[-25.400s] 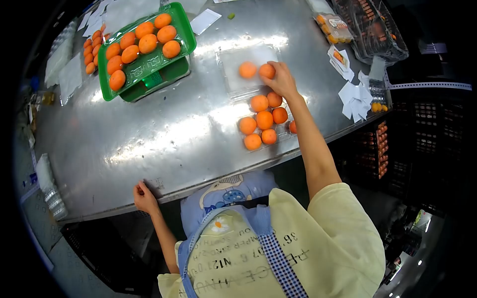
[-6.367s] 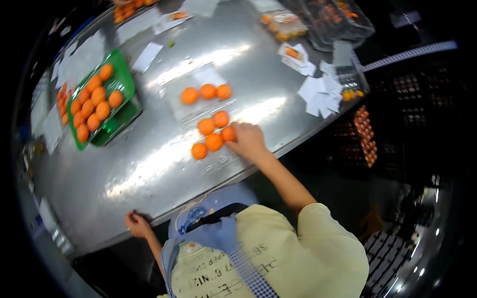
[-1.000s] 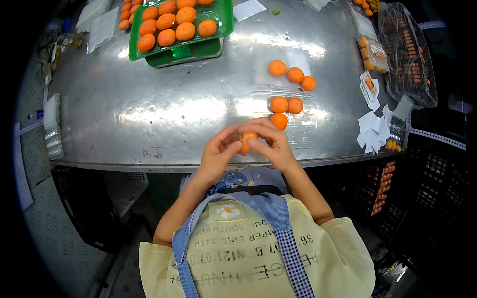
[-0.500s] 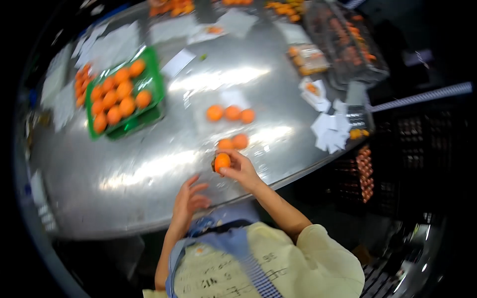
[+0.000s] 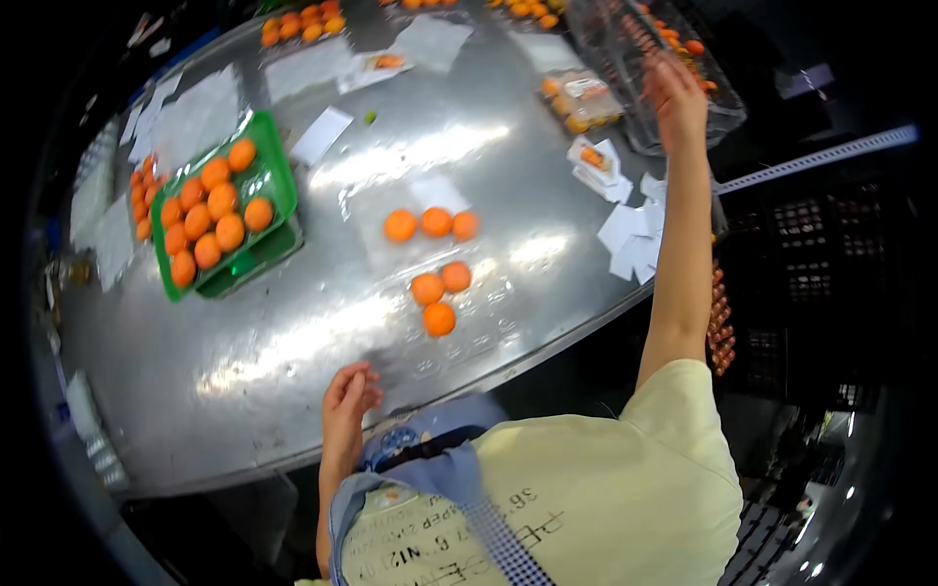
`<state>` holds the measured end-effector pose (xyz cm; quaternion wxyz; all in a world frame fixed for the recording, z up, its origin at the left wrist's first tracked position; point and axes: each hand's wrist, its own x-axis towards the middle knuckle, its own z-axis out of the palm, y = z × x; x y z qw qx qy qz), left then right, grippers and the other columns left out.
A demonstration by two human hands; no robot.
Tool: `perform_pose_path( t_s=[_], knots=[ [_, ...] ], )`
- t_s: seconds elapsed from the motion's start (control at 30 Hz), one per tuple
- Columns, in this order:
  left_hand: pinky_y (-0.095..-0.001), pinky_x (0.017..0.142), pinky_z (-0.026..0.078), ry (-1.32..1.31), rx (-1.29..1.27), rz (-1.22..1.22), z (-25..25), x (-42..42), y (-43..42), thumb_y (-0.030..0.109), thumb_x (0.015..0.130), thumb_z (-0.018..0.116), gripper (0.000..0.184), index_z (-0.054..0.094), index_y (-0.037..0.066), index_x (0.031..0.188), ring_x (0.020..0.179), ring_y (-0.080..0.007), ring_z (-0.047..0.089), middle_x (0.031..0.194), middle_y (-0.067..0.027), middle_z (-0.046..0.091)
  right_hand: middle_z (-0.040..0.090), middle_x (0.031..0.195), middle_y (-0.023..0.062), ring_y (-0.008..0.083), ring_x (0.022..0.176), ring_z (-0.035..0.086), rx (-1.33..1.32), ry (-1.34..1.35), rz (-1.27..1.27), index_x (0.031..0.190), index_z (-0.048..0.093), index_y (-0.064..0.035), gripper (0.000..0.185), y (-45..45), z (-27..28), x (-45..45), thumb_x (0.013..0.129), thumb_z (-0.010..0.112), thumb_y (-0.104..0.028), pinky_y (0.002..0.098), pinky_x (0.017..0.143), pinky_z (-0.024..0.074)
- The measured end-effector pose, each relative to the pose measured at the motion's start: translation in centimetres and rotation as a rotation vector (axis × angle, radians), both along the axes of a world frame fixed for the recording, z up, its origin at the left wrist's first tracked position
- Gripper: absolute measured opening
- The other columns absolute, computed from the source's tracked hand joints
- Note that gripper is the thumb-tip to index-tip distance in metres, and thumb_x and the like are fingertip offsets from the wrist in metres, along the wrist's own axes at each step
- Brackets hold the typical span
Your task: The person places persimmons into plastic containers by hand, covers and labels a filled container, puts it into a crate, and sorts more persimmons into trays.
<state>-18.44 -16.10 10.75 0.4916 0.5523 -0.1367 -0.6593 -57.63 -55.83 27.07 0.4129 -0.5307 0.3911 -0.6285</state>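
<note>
Plastic-draped, a dark crate (image 5: 625, 112) holds orange fruit (image 5: 695, 47); the green tray (image 5: 281, 181) holds more, the clear tray (image 5: 486, 311) three. Whether the right hand (image 5: 672, 88), at the crate, grips anything, I cannot tell; the left hand (image 5: 352, 391) is loosely curled, empty.

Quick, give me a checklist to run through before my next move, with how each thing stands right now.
1. Left hand free: ok, nothing visible in it.
2. Right hand at the plastic-lined crate: ok, it is over it.
3. Right hand free of fruit: cannot tell, its fingers are blurred against the crate.
4. See-through tray filled: not ok, three orange fruits and several bare cells.
5. Fruit kept inside the green tray: ok, none seen spilling over its rim.
</note>
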Motion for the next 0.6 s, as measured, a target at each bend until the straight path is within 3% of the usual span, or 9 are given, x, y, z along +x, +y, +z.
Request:
perform_pose_path(
  t_s=[0.1, 0.2, 0.3, 0.4, 0.6],
  knots=[
    [-0.0247, 0.07, 0.047, 0.025, 0.014, 0.02, -0.7, 0.5, 0.7, 0.019, 0.097, 0.054, 0.023, 0.059, 0.005, 0.115, 0.08, -0.0101, 0.058, 0.1, -0.0043, 0.061, 0.068, 0.093, 0.0036, 0.011, 0.081, 0.062, 0.18, 0.578, 0.136, 0.106, 0.068, -0.0034, 0.027, 7.4, -9.5, 5.3, 0.084, 0.071, -0.019, 0.0242, 0.072, 0.049],
    [-0.0243, 0.071, 0.047, 0.038, 0.024, 0.027, -1.4, 0.6, 1.4, 0.019, 0.097, 0.054, 0.022, 0.059, 0.005, 0.114, 0.08, -0.0099, 0.058, 0.1, -0.0039, 0.061, 0.068, 0.096, 0.0042, 0.0129, 0.086, 0.062, 0.218, 0.873, 0.382, 0.11, 0.066, -0.0047, 0.036, 13.5, -16.8, 8.9, 0.078, 0.077, -0.018, 0.0278, 0.075, 0.0495],
    [-0.0242, 0.071, 0.047, 0.032, 0.026, 0.045, -1.2, 0.7, 1.3, 0.019, 0.097, 0.054, 0.021, 0.059, 0.006, 0.113, 0.08, -0.0097, 0.058, 0.099, -0.0036, 0.061, 0.065, 0.11, 0.0088, 0.0205, 0.098, 0.061, 0.216, 1.006, 0.445, 0.116, 0.063, -0.0071, 0.045, 17.4, -19.4, 11.3, 0.075, 0.078, -0.02, 0.0323, 0.081, 0.0492],
    [-0.0242, 0.07, 0.046, 0.016, 0.026, 0.058, -1.3, 1.1, 1.1, 0.02, 0.097, 0.054, 0.022, 0.059, 0.005, 0.112, 0.08, -0.0095, 0.058, 0.098, -0.0033, 0.061, 0.063, 0.113, 0.0097, 0.0263, 0.104, 0.058, -0.008, 1.189, 0.437, 0.116, 0.061, -0.0082, 0.05, 19.1, -19.9, 12.7, 0.07, 0.079, -0.019, 0.0368, 0.087, 0.0473],
    [-0.024, 0.071, 0.047, 0.041, 0.013, 0.051, -1.3, 1.1, 0.9, 0.019, 0.096, 0.056, 0.021, 0.06, 0.006, 0.111, 0.079, -0.0094, 0.058, 0.097, -0.0033, 0.062, 0.061, 0.106, 0.0105, 0.033, 0.099, 0.055, -0.057, 1.204, 0.44, 0.106, 0.06, -0.0085, 0.044, 19.9, -20.5, 13.9, 0.066, 0.078, -0.013, 0.0412, 0.085, 0.0454]
  ],
)
